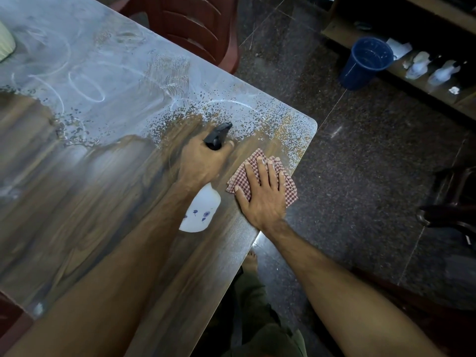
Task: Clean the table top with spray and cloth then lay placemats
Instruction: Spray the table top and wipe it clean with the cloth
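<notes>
Surface (pixel 85 202): wood-grain top, near half looks wiped and dark, far half has a dusty white film with swirl marks and speckled droplets along the border between the two.
Left hand (pixel 203 161): grip is curled tight round the neck of the spray bottle (pixel 202 210), black nozzle poking out past the fingers toward the dusty corner, white body with small blue marks hanging back under the wrist, just above the surface.
Right hand (pixel 262 194): fingers straight and spread, palm pressing flat on the cloth (pixel 289 194), not gripping anything.
Cloth: red-and-white checked, folded, lying near the surface's right edge, just beside the bottle.
Placemats: can't tell, only a pale ribbed thing (pixel 5 43) at the far left edge.
Background: brown plastic chair (pixel 195 27) behind the surface, blue bucket (pixel 363 63) on the dark speckled floor (pixel 360 163).
</notes>
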`<state>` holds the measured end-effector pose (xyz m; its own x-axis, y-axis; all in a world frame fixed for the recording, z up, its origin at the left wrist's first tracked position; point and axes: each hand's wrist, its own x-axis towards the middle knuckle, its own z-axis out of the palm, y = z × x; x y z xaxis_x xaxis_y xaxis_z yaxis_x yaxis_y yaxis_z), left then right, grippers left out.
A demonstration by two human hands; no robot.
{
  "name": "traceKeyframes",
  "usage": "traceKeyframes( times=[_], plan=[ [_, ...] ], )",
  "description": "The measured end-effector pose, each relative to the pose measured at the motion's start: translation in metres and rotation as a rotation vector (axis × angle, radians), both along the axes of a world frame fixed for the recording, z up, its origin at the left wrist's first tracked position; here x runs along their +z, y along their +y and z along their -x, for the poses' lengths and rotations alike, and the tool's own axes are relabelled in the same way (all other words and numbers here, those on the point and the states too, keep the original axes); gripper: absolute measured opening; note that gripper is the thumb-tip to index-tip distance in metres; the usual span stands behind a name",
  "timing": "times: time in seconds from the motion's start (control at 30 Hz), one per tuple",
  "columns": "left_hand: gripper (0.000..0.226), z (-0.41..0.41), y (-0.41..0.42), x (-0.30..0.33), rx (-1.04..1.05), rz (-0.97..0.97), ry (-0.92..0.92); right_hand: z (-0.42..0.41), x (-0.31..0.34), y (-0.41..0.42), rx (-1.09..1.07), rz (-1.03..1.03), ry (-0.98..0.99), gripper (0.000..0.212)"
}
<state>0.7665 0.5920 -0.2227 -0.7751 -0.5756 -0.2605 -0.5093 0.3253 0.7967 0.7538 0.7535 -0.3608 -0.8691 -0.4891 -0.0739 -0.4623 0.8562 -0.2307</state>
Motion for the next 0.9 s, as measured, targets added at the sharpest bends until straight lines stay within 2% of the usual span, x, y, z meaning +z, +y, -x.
traceKeyframes(
  times=[0.2, 0.27, 0.37, 0.47, 0.67, 0.8, 0.9],
  plan=[
    [0.023, 0.001, -0.032, -0.001, 0.145, 0.019, -0.069, 0.000, 0.001, -0.001, -0.006, 0.011, -0.005, 0.068],
    [0.026, 0.004, -0.037, -0.001, 0.146, 0.019, -0.072, 0.000, 0.002, -0.001, -0.001, 0.008, -0.003, 0.069],
    [0.017, 0.008, -0.035, -0.003, 0.109, 0.039, -0.046, 0.001, 0.002, -0.001, 0.009, -0.009, -0.017, 0.068],
    [0.026, 0.013, -0.033, -0.007, 0.138, 0.043, -0.041, 0.002, 0.004, 0.000, 0.011, -0.012, -0.017, 0.068],
    [0.019, 0.023, -0.038, -0.012, 0.157, 0.034, -0.059, 0.007, 0.003, 0.006, 0.043, 0.017, -0.038, 0.068],
    [0.021, 0.024, -0.047, -0.012, 0.185, -0.055, -0.008, 0.040, 0.004, 0.018, 0.112, -0.086, -0.096, 0.072],
    [0.027, 0.022, -0.051, -0.010, 0.226, -0.107, 0.049, 0.090, 0.002, 0.020, 0.028, -0.099, -0.063, 0.075]
  ],
)
